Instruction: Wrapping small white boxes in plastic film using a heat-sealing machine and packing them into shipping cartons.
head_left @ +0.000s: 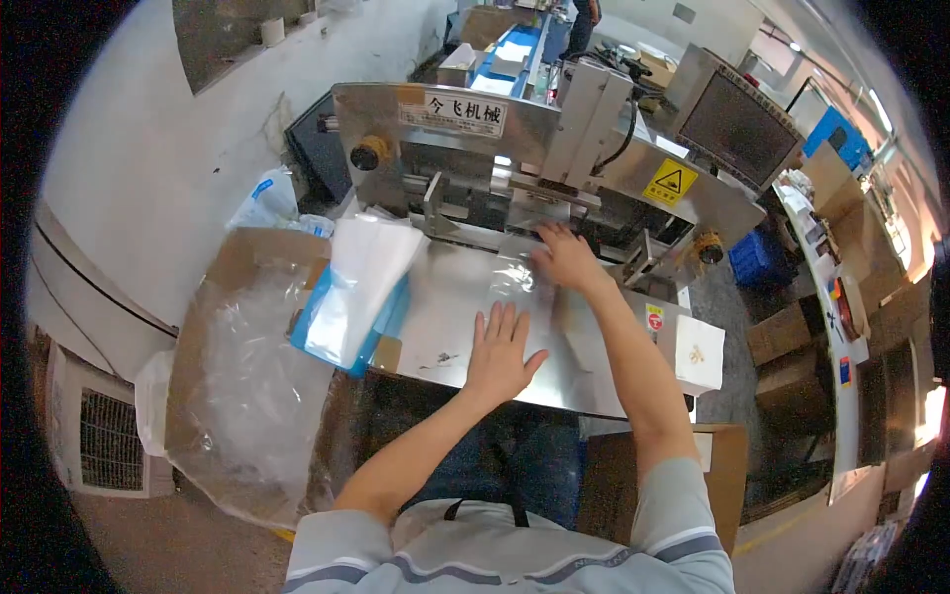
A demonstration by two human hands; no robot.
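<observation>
Your left hand point(503, 358) is flat with fingers apart at the near end of the clear plastic bag point(515, 281) on the metal table point(435, 302), your right hand point(572, 261) open beside its far end

The worktop point(435, 312) lies before the machine point(534, 129); on it, plastic film point(517, 282) lies between the left hand point(500, 356) and, farther back, the right hand point(572, 259). Bags point(366, 267) in a tray point(394, 317) lie left, beside a carton point(262, 243). A conveyor point(535, 42) stands behind, a monitor point(742, 124) right.
</observation>
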